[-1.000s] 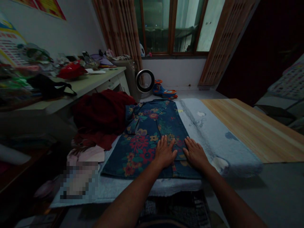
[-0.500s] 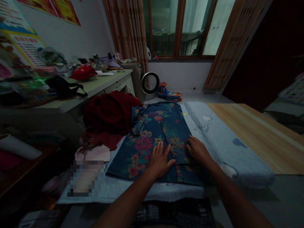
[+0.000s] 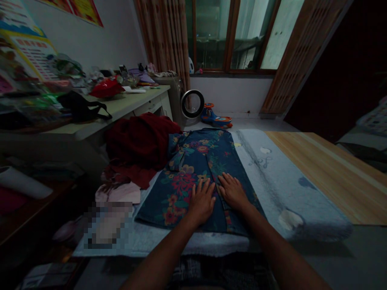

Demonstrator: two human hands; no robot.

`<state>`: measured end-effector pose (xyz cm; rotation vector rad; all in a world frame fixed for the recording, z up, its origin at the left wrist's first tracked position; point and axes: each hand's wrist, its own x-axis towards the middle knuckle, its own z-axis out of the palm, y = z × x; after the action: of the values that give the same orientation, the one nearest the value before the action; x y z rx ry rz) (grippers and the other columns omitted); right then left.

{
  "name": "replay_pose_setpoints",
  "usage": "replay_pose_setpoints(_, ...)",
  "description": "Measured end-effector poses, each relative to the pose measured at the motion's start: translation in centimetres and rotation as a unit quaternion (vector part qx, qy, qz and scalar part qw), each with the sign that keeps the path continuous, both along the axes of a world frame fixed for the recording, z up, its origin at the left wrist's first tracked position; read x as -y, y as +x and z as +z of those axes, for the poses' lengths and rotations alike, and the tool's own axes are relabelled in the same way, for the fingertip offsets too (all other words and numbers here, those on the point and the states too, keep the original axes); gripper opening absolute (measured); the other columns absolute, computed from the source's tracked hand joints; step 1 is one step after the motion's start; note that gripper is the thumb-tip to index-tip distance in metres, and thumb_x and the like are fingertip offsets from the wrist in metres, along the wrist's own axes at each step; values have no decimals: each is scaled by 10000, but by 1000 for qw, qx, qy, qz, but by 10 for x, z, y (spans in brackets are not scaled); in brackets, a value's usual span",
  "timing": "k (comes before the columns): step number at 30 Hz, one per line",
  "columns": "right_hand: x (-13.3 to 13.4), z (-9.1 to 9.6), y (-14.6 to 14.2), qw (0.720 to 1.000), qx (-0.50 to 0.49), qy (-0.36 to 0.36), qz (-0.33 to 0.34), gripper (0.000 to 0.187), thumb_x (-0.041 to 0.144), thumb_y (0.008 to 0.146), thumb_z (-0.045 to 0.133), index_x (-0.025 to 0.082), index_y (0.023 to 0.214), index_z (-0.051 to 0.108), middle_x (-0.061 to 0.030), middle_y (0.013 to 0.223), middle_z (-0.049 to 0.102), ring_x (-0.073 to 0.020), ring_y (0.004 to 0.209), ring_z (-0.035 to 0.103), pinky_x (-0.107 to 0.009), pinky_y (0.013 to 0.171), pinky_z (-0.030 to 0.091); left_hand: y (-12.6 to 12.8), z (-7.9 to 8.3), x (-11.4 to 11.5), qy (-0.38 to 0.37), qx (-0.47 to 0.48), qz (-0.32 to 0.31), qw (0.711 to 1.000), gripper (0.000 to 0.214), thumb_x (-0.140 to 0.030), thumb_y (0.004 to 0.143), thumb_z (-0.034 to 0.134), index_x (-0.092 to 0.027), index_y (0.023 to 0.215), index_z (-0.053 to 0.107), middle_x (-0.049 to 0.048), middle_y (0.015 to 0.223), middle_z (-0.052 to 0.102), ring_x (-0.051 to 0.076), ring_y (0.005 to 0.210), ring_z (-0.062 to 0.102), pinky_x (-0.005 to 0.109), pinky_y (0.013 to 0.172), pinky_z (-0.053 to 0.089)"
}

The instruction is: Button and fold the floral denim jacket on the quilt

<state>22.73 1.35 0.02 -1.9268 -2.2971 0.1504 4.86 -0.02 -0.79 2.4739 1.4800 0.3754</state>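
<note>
A dark blue floral garment [image 3: 181, 193], printed with red, yellow and green flowers, lies spread over a pale blue blanket [image 3: 254, 161] on the table. A seam or opening edge runs down its middle. My left hand [image 3: 203, 201] rests flat on the cloth just left of that line, fingers spread. Just right of it, my right hand [image 3: 234, 191] lies palm down on the garment, fingers stretched out. Neither hand grips anything. The cloth under both palms is hidden.
Dark red cloth [image 3: 139, 141] is heaped left of the garment, with pale pink fabric [image 3: 121, 193] below it. A cluttered desk [image 3: 130, 102] stands along the left wall. Bare wooden tabletop [image 3: 326, 169] shows on the right. Behind are an open washing machine door [image 3: 192, 104] and a ride-on toy [image 3: 216, 119].
My right hand has moved left from the garment's right edge onto its middle, and its curled fingers have straightened. My left hand stays nearly in place.
</note>
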Motion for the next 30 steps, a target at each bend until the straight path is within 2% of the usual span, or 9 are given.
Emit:
replay_pose_setpoints(3,-2,0,1,1000,1,-15,-1,513,355,978,381,226,1472,414,-111,1576,321,-277,1449,279,-495,1149,226,3,4,-17,-6,41,-34,999,559,-202,949,364,-210,1506,316,60,1578,336,230,1487,198,483,1196,221)
replay_pose_setpoints(6,0,-1,1,1000,-1,-22,4,514,383,983,372,252,1480,402,-99,1595,281,-270,1465,242,-503,1150,216,6,3,-32,-12,59,-45,997,547,-173,942,365,-176,1488,349,76,1517,438,213,1449,298,437,1188,254)
replay_pose_setpoints(9,9,1,1,999,-7,-27,19,522,396,995,341,257,1497,371,-86,1619,208,-265,1483,183,-513,1158,193,6,-3,-38,-4,66,-50,997,510,-160,940,384,-204,1447,422,60,1469,499,205,1391,390,423,1176,281)
replay_pose_setpoints(15,31,8,0,997,-20,-43,57,559,375,989,344,189,1516,340,-104,1618,194,-249,1487,172,-505,1174,180,5,-11,-38,35,64,-54,996,434,-181,940,433,-251,1359,523,34,1409,538,202,1356,407,419,1167,287)
replay_pose_setpoints(23,60,14,0,995,-56,-58,65,543,396,988,347,248,1509,366,-53,1575,327,-285,1479,190,-541,1158,215,7,-9,-37,31,62,-44,997,440,-174,933,439,-247,1360,513,35,1424,518,191,1356,400,406,1171,273)
replay_pose_setpoints(30,83,20,10,985,-105,-92,96,507,392,997,338,271,1484,409,-52,1560,355,-256,1464,251,-540,1167,211,5,-7,-36,34,68,-40,996,437,-175,931,441,-253,1353,525,38,1417,523,191,1342,415,400,1163,282)
